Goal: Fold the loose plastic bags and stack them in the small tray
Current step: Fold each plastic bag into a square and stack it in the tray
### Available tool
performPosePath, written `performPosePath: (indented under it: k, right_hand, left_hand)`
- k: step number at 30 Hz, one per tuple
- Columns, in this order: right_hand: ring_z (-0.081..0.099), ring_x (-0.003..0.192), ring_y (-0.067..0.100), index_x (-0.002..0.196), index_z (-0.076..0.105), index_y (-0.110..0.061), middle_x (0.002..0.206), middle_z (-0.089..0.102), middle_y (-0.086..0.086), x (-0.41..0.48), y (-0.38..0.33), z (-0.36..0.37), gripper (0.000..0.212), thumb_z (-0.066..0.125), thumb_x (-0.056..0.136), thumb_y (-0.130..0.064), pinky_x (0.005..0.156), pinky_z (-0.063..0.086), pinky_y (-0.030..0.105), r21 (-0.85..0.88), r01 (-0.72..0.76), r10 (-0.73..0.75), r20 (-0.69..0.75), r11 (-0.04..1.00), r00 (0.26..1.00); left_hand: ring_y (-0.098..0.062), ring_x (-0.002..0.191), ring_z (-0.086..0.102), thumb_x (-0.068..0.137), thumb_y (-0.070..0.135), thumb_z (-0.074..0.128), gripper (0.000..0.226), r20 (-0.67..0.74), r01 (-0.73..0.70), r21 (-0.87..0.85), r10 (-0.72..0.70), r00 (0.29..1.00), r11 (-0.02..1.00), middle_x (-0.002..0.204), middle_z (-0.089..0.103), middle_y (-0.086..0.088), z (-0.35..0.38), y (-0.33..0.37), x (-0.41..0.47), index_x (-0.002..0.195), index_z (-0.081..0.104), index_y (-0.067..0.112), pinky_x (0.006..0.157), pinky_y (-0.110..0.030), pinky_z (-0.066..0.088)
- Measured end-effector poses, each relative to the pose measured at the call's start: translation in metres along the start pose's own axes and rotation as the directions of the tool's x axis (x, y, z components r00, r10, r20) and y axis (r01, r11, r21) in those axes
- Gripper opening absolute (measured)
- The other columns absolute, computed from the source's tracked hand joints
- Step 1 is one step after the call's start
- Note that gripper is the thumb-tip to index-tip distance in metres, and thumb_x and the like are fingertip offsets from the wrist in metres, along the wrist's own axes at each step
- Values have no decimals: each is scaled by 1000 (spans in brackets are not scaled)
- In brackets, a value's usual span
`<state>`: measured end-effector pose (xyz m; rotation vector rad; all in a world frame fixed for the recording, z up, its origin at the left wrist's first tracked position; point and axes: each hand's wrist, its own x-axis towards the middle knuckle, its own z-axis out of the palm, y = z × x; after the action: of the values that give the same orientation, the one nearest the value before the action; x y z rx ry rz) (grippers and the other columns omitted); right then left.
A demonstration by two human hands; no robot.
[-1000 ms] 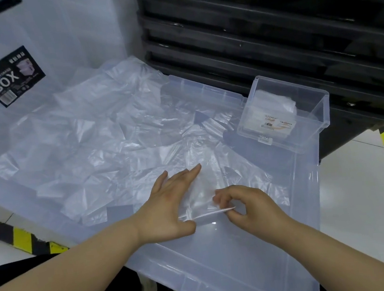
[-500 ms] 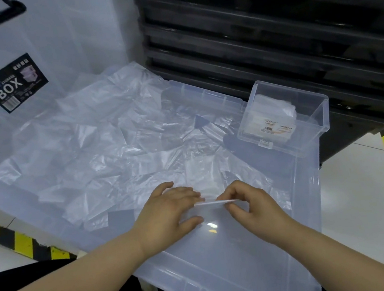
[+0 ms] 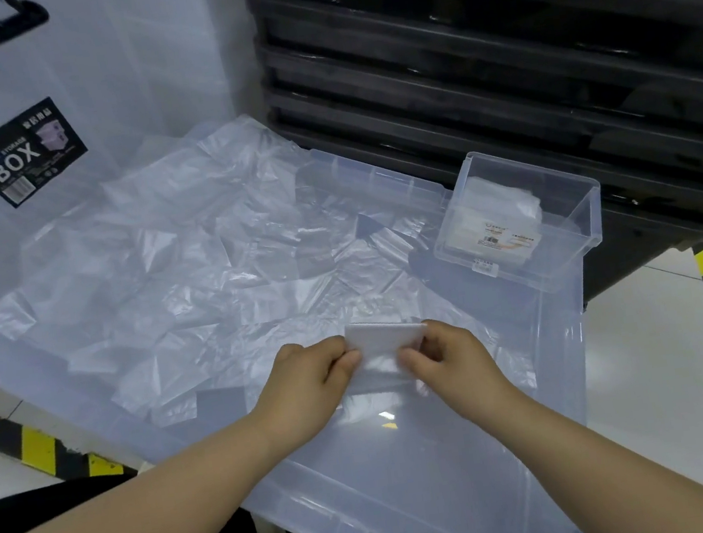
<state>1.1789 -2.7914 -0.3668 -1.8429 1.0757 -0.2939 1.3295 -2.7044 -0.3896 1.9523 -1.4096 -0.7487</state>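
Two hands hold one folded plastic bag (image 3: 384, 340) between them. The left hand (image 3: 306, 377) pinches its left edge and the right hand (image 3: 451, 358) its right edge, with fingers (image 3: 415, 354) curled and clamped on the plastic. The bag is held over the near middle of a large clear bin (image 3: 433, 457). Loose bags (image 3: 206, 263) lie spread across the bin to the left and behind. The small tray (image 3: 592, 207) sits at the bin's far right, well apart from the hands, with folded bags (image 3: 499, 211) inside.
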Motion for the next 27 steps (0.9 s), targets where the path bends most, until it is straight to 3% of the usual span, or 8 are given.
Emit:
performPosePath:
  k: [6,11,13,15,18,21,24,27]
  right_hand:
    - [39,54,11,54,36,-15,57,44,-4,22,-7,6,40,54,89,-20,55,31,25,-122,-148,141,-65,981,988]
    - [47,61,18,53,38,-16,60,51,1,34,-10,9,39,49,90,-20,61,37,28,-198,-223,208,-93,954,974]
    - [50,65,20,52,39,-17,61,53,1,34,-11,10,38,49,90,-19,63,38,27,-198,-233,217,-100,952,971]
    - [49,65,19,52,39,-17,57,50,-3,33,-11,10,39,50,89,-19,63,37,26,-195,-240,222,-112,951,969]
    - [47,64,18,52,39,-17,56,47,-4,32,-11,10,38,51,89,-18,63,37,26,-203,-244,223,-119,948,967]
    - [49,69,19,55,41,-18,61,50,-2,33,-11,11,35,51,89,-18,67,40,28,-190,-258,240,-113,947,964]
    - [54,85,22,81,53,-15,81,56,-1,32,-13,12,11,50,90,-20,76,42,29,-176,-237,215,-134,955,967]
    - [56,105,25,124,42,-13,103,57,6,31,-10,11,34,50,93,-24,85,42,31,-220,-239,213,-136,946,968]
  left_hand:
    - [-7,59,48,92,26,53,7,4,232,-257,-239,971,938,58,52,7,1,14,10,91,46,27,52,-10,35]
    - [-14,70,54,89,23,58,60,-22,273,-145,-279,960,951,61,53,10,-2,19,11,140,28,20,69,-22,40]
    - [-18,88,57,91,29,54,59,-65,215,132,-208,976,968,78,57,10,-3,21,9,142,25,21,80,-24,37]
    - [-20,96,55,90,32,47,46,-174,47,453,36,984,890,96,59,3,-4,17,9,134,43,17,82,-26,31]
    - [-23,94,58,78,29,39,44,-196,-168,569,331,923,805,94,68,-6,6,8,9,103,69,8,82,-30,30]
    - [-22,96,67,79,28,35,46,-12,-190,661,263,965,726,104,70,-6,11,5,11,98,72,9,95,-38,40]
    - [-21,97,67,79,29,33,49,82,-171,651,156,984,740,109,68,-9,11,6,15,101,71,7,90,-37,42]
    - [-20,138,29,74,42,-7,86,141,-127,646,45,989,753,151,26,-8,12,14,18,142,32,7,109,-35,4]
